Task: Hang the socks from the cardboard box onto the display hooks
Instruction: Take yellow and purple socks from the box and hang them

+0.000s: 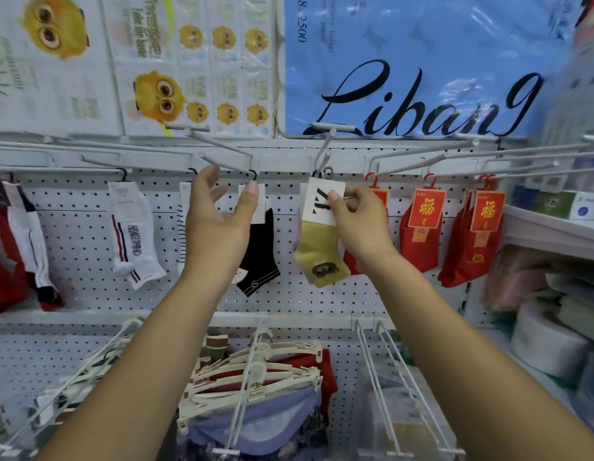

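While in right hand point(358, 219), one sock point(317, 252)

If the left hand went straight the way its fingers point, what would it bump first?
Probably the white display hook just above the left hand, the one holding the black sock. Depth is unclear, though.

Both arms raised, the right hand point(358, 221) on the yellow sock point(322, 257).
The right hand pinches the card point(317, 197) at the sock's top, thumb on the card's front and fingers curled at its right edge. The left hand point(219, 214) hovers just left of the sock, apart from it, fingers spread and loosely curved, holding nothing. Both bare forearms reach up from below the sock.
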